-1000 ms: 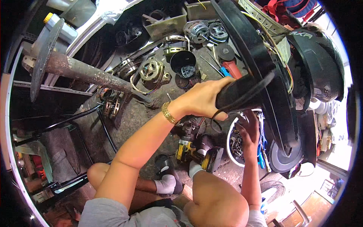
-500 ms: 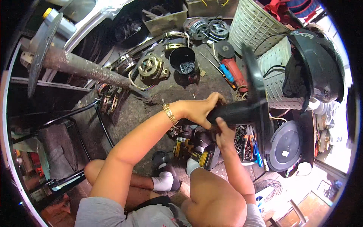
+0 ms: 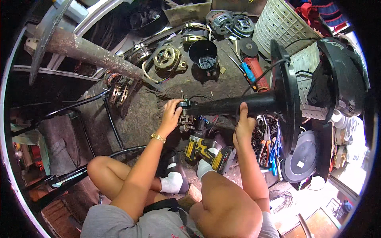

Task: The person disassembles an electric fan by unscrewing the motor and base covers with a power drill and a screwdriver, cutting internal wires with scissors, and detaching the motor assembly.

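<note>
A black stand with a long pole [image 3: 222, 106] and a broad round base [image 3: 285, 99] lies on its side across the work spot, its base at the right. My left hand [image 3: 171, 116], with a gold bracelet at the wrist, has its fingers closed on the dark collar [image 3: 185, 104] at the pole's left end. Under the pole my right hand [image 3: 245, 129] grips it from the near side, one finger up along its surface. Small metal fittings [image 3: 185, 123] hang or lie below the collar; which, I cannot tell. A yellow and black cordless drill [image 3: 202, 150] rests between my feet.
Beyond the pole are a black cup-shaped housing [image 3: 203, 55], motor parts [image 3: 166, 57], blue-handled screwdrivers [image 3: 248, 72] and a red angle grinder [image 3: 256, 71]. Pliers [image 3: 266, 137] lie right of my hand, near a grey round base [image 3: 303, 154]. A rusty pole [image 3: 91, 53] leans at left.
My left hand has moved left along the pole to the collar at its end. The stand's base has shifted right, and more of the pole shows. My right hand stays under the pole.
</note>
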### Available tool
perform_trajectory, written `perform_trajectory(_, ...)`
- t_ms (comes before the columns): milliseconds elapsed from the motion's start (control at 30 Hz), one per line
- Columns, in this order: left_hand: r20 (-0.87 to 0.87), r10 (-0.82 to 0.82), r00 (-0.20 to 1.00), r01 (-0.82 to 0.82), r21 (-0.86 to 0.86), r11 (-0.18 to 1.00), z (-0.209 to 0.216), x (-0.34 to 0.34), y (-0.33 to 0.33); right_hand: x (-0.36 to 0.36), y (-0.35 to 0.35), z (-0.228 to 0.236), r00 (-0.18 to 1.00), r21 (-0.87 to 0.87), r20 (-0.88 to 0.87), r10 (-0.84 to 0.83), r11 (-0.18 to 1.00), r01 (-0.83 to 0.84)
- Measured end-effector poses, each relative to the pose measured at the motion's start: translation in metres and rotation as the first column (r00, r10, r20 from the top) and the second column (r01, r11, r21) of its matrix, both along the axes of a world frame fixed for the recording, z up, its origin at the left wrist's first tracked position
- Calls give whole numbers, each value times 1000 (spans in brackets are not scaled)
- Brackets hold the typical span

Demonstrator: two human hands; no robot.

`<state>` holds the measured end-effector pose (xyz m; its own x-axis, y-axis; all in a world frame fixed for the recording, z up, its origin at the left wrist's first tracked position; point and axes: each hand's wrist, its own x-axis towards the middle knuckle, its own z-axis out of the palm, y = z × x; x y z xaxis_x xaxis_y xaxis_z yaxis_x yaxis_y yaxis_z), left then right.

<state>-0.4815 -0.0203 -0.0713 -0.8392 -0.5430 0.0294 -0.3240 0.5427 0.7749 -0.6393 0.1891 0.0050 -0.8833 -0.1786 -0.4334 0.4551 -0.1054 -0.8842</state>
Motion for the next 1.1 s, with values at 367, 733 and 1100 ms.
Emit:
perform_trajectory(367, 24, -200, 980, 192, 185, 964, -19, -39, -57, 8, 28, -9, 961, -118, 275, -16, 992, 51)
perform_trajectory(733, 132, -395, 909, 353, 260, 899, -15, -63, -65, 45, 82, -25, 994, -306, 92, 59, 952, -28)
perform_trajectory(1100, 113, -455, 883, 357, 465, 810, -21, -73, -79, 33, 82, -61, 970, -101, 189, -153, 980, 174)
